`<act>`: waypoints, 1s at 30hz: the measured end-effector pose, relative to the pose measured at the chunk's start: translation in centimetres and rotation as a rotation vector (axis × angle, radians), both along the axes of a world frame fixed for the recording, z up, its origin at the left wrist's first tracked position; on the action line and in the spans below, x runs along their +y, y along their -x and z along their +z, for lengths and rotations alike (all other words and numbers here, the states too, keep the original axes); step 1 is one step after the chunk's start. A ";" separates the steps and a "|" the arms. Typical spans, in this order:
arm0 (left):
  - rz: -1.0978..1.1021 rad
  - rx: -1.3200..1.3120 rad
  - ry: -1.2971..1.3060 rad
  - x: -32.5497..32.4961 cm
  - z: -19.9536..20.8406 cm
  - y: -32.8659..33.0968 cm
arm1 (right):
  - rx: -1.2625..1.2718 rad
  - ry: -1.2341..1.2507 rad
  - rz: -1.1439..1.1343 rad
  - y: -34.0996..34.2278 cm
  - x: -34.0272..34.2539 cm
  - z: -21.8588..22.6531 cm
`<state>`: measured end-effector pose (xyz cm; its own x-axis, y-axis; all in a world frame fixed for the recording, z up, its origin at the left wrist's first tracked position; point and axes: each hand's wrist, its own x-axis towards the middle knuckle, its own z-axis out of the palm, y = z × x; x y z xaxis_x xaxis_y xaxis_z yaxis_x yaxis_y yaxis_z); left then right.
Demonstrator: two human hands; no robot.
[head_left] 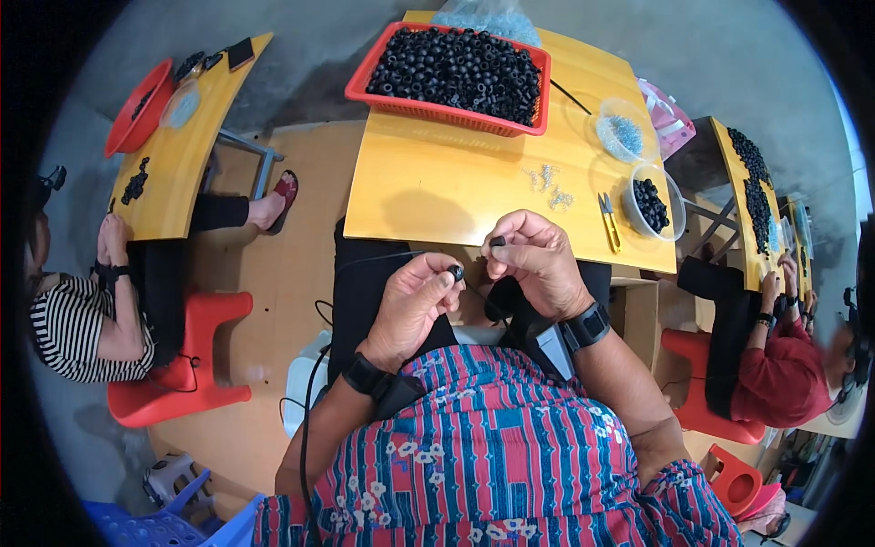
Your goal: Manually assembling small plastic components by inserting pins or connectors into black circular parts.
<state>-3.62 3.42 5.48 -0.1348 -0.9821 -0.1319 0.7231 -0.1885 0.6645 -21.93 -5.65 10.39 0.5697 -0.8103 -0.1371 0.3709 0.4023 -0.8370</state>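
The left hand (412,305) pinches a round black piece (458,273). The right hand (541,263) pinches a dark bit (498,242). Both are near the bench (410,164), where a red basket (447,111) sits.

Just beyond the fingers (427,265), a yellow table (428,164). Farther out, a red basket (447,113) and, behind it, a clear bag (488,20) (apparently resting on the far edge, though partly hidden). Ahead of the right fingertips (512,255), loose clear bits (547,180); off to their right, yellow-handled snips (610,224), a clear tub (627,202) and, farther out, a second tub (620,107).
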 end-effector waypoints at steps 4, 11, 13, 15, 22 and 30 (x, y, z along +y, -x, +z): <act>-0.007 -0.031 0.009 -0.3 0.4 -0.1 | 0.077 0.109 -0.027 -0.2 0.5 -0.1; -0.016 -0.026 0.005 -0.5 0.4 0.0 | 0.160 0.183 -0.019 -0.8 1.1 -0.2; 0.001 -0.011 0.009 -0.5 0.4 0.2 | 0.156 0.175 -0.012 -1.1 1.3 -0.5; 0.011 0.044 0.017 -0.5 -0.1 0.1 | 0.138 0.144 0.003 -1.4 1.4 -0.8; -0.015 0.095 0.027 -0.3 -0.3 -0.4 | 0.155 0.114 0.044 -2.1 1.6 -0.5; -0.008 0.121 0.030 -0.7 -0.2 -0.5 | 0.414 0.490 -0.008 -2.0 1.1 -0.3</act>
